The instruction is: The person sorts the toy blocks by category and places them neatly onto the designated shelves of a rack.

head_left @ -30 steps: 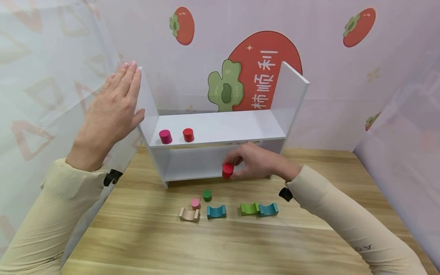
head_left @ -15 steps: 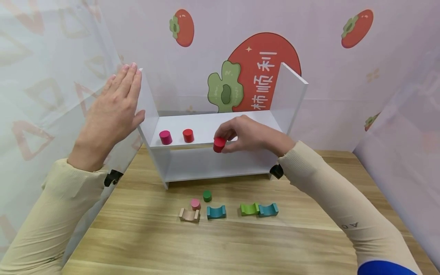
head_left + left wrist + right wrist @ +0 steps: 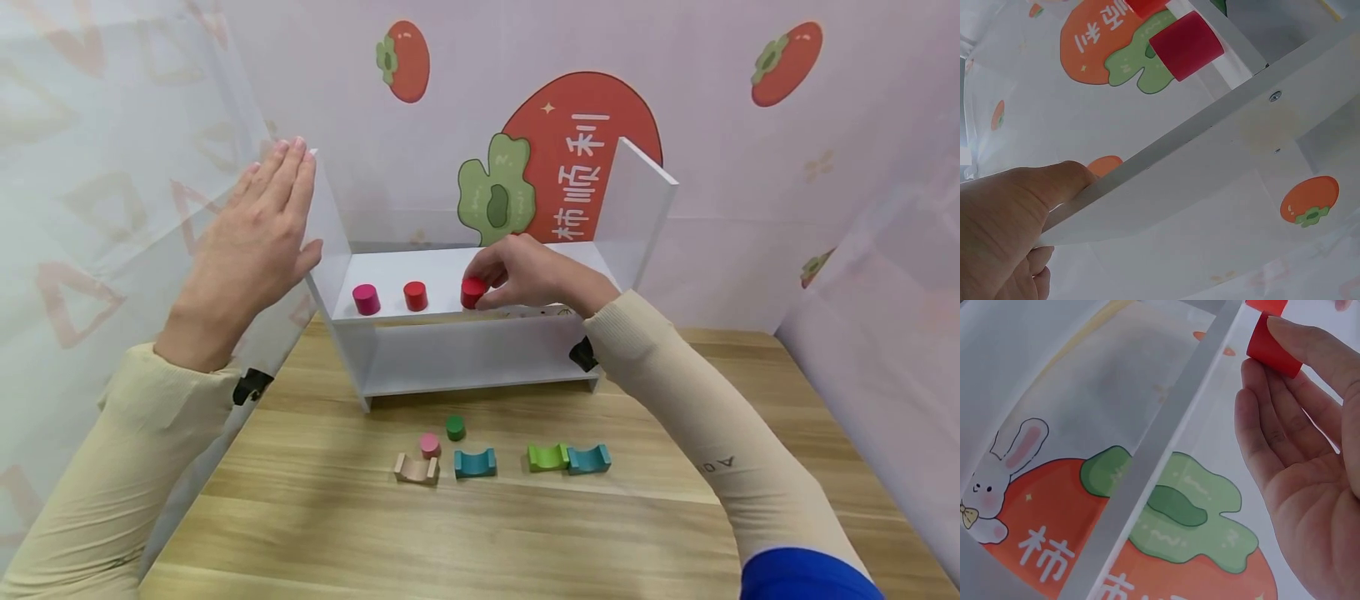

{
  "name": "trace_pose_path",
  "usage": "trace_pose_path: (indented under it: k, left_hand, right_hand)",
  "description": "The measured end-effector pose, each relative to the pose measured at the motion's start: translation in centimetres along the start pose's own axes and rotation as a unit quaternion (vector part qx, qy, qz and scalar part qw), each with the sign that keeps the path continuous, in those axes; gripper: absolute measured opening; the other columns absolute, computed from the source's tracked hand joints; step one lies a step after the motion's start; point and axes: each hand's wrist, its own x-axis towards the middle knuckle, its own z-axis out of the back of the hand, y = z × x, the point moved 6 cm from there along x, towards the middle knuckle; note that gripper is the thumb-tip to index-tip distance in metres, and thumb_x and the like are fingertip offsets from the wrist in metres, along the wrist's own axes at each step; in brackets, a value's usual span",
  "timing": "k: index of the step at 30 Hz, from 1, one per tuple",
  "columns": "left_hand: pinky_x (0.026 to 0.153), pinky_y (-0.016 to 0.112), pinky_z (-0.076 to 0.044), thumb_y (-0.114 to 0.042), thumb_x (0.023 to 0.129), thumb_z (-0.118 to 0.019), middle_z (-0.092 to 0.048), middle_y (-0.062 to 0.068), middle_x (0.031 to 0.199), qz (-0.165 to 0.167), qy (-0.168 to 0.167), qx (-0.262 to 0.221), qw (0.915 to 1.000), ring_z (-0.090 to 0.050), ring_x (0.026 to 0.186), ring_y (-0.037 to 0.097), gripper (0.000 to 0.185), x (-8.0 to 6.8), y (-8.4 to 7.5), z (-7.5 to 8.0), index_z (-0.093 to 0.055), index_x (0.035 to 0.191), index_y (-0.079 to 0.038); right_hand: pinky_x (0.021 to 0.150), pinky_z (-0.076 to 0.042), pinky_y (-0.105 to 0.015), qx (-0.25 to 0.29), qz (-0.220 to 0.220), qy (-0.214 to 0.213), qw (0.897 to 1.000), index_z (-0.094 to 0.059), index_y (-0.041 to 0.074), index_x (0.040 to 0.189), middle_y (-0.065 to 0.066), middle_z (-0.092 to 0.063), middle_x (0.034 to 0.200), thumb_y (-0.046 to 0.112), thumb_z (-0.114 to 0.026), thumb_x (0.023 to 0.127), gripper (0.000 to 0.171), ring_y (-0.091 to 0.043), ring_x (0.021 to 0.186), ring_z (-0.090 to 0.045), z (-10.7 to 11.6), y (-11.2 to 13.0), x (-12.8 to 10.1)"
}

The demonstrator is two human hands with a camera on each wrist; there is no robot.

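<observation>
My right hand pinches a red cylinder block between thumb and fingers, right at the front of the upper board of a white shelf. In the right wrist view, the thumb lies on one side of the red cylinder and fingertips on the other. To its left on that board stand another red cylinder and a magenta cylinder, apart from each other. My left hand holds the shelf's left side panel, thumb on the inner face and fingers on the outer.
On the wooden table, before the shelf, lie a green cylinder, a pink cylinder, a beige notched block, a blue one, and a lime one touching another blue one. A printed curtain hangs behind.
My right hand has lifted the red cylinder from before the lower board, up and leftward to the upper board's front. The left hand has stayed on the side panel.
</observation>
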Motion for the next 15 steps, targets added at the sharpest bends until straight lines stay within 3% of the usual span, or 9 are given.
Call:
trace_pose_path:
  k: [15]
  left_hand:
    - [0.135,0.054,-0.017,-0.007,0.092,-0.072,-0.018,0.024,0.176,0.000,0.002,0.000,1.0000,-0.017,0.165,0.038,0.094,0.0,0.1,-0.2,-0.015,0.166,0.006]
  right_hand:
    - [0.095,-0.062,-0.034,0.006,-0.018,-0.001,1.000,-0.080,0.013,0.116,-0.003,-0.079,0.106,0.014,-0.087,0.087,0.029,-0.016,0.099,-0.075,-0.6,-0.8,1.5]
